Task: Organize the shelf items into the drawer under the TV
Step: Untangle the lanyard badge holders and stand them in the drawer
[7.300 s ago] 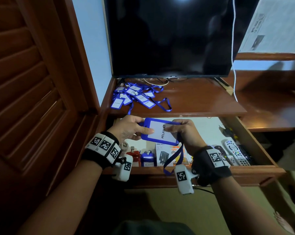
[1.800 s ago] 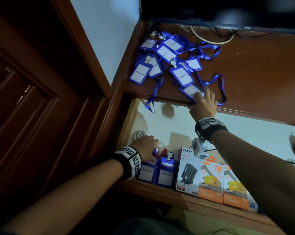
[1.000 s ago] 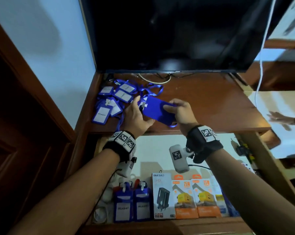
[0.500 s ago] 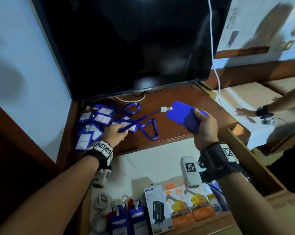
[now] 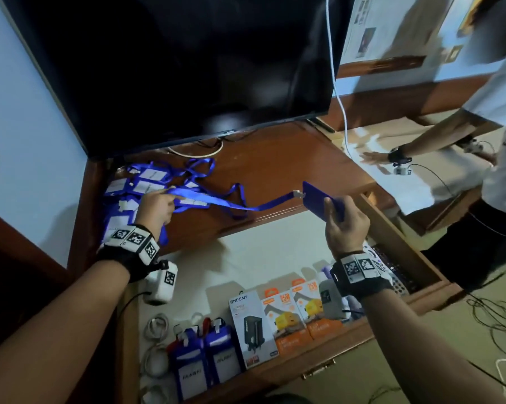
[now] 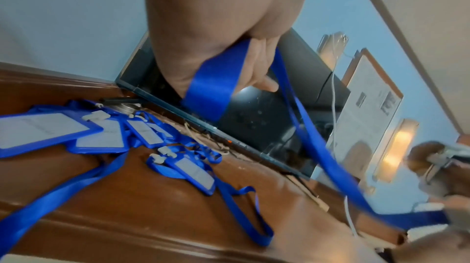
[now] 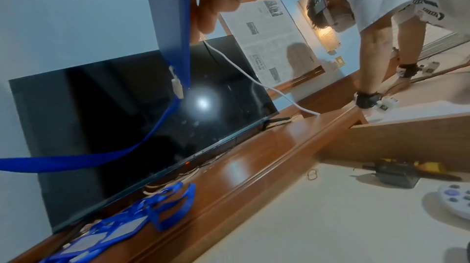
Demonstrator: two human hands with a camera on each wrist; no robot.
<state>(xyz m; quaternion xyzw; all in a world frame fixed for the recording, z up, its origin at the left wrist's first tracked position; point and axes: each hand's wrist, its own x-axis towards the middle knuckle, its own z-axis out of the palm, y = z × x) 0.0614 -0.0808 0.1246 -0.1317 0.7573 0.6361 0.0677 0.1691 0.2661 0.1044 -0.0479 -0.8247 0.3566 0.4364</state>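
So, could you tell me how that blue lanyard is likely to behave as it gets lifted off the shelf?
Probably floppy: the lanyard sags between the left hand and the badge. It may snag, since its loops lie among the pile.

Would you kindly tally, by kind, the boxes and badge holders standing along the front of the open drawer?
Blue badge holders: 2
White charger box: 1
Orange charger boxes: 2
Total: 5 in view

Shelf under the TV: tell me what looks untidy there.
The blue badge holders lie in a loose heap at the shelf's left end, their lanyards tangled, and one strap hangs over the front edge above the open drawer.
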